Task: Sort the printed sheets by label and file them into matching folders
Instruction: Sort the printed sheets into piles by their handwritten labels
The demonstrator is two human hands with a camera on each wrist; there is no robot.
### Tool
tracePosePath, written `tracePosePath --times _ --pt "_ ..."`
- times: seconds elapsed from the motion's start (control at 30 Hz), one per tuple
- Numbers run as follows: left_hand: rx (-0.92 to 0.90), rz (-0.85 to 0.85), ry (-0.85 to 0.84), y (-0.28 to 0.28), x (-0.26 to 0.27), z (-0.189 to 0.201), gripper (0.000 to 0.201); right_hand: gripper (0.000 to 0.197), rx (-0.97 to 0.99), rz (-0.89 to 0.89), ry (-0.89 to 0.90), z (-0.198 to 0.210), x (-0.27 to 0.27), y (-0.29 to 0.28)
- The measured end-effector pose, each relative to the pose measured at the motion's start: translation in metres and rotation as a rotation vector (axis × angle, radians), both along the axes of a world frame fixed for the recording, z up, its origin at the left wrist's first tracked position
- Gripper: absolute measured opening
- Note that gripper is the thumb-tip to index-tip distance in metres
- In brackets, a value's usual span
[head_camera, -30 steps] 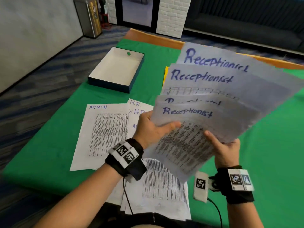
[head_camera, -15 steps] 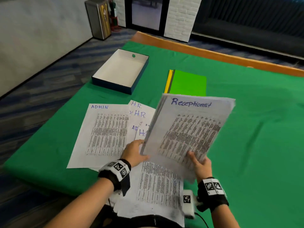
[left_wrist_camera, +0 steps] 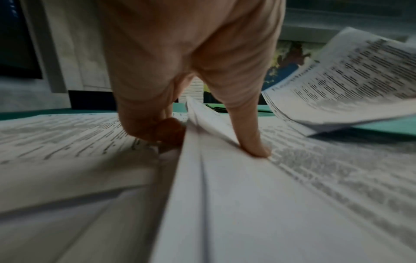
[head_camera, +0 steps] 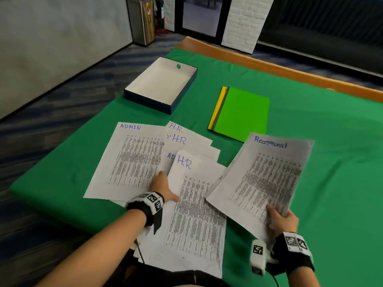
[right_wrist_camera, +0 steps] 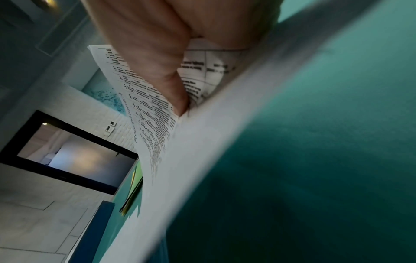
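The fan of white printed sheets labelled "Receptionist", held up in both hands a second ago, has been squared into one bundle and carried down to the right, while the left hand has let go and dropped to the loose papers.

From the head camera, the right hand (head_camera: 278,219) pinches the near corner of the Receptionist bundle (head_camera: 267,179), which is raised at a slant above the green cloth-covered table (head_camera: 331,183). The left hand (head_camera: 163,186) rests on the loose pile, thumb beside the curled edge of the white printed sheet headed "H.R." (head_camera: 186,175). Left of it lies the sheet headed "ADMIN" (head_camera: 132,158). Beyond them lie the bright green flat folder (head_camera: 242,112) with a yellow folder edge (head_camera: 216,108) showing under it, and an open dark-blue cardboard box with a white inside (head_camera: 161,83).

From the left wrist, the thumb (left_wrist_camera: 252,135) presses on top of the lifted H.R. edge (left_wrist_camera: 202,124) and the curled fingers (left_wrist_camera: 144,121) lie beyond it. Whether it is pinched yet is unclear.

From the right wrist, the thumb (right_wrist_camera: 157,71) clamps the bundle (right_wrist_camera: 153,124) against fingers hidden beneath.

Sorting seems half done: Receptionist gathered, H.R. and ADMIN still mixed, nothing filed. Next, the bundle probably needs setting down apart from the pile, and the H.R. sheets peeled off singly without dragging their neighbours.
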State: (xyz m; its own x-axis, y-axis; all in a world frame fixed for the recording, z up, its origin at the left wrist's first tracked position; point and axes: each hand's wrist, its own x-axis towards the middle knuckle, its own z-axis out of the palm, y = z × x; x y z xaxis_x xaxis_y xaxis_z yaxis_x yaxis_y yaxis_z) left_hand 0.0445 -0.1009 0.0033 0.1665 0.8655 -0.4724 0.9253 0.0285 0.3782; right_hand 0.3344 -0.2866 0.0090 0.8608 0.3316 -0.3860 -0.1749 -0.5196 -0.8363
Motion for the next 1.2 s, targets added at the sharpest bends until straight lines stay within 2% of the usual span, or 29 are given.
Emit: tracePosePath --times 0.13,0.2,0.27,0.4,0.53,0.6,0.7,0.83,1.0,1.1,1.2 --pt "-0.003 0.001 0.178 -0.002 0.01 0.002 0.086 0.036 0.017 0.017 0.026 -0.004 -0.005 -0.005" --pt "0.024 0.026 0.197 -0.006 0.011 0.002 0.083 0.036 0.019 0.021 0.045 -0.006 -0.005 -0.007" --pt "0.083 0.018 0.136 -0.012 0.013 0.0 0.078 0.036 0.021 0.023 0.053 -0.008 -0.003 -0.009" --pt "0.185 0.025 -0.03 -0.03 0.018 -0.007 0.056 0.036 0.031 0.025 0.058 -0.008 0.001 -0.012" --pt "0.228 0.044 -0.098 -0.04 0.011 -0.003 0.045 0.035 0.015 0.026 0.026 -0.006 0.009 -0.015" --pt "0.225 0.087 -0.206 -0.041 0.005 0.002 0.038 0.034 0.004 0.017 0.004 -0.007 0.014 -0.018" --pt "0.223 0.108 -0.375 -0.04 -0.004 0.017 0.039 0.032 -0.002 -0.025 -0.005 -0.008 0.023 -0.023" --pt "0.29 0.184 -0.497 -0.028 -0.016 0.046 0.044 0.032 -0.001 -0.06 -0.003 -0.01 0.03 -0.029" --pt "0.335 -0.003 -0.391 -0.048 -0.009 0.046 0.038 0.034 0.008 -0.064 0.028 -0.015 0.029 -0.032" --pt "0.393 -0.161 -0.434 -0.074 -0.001 0.031 0.038 0.036 0.01 -0.057 0.036 -0.015 0.022 -0.03" --pt "0.426 -0.231 -0.43 -0.083 0.004 0.019 0.041 0.036 0.015 -0.066 0.047 -0.014 0.021 -0.029"
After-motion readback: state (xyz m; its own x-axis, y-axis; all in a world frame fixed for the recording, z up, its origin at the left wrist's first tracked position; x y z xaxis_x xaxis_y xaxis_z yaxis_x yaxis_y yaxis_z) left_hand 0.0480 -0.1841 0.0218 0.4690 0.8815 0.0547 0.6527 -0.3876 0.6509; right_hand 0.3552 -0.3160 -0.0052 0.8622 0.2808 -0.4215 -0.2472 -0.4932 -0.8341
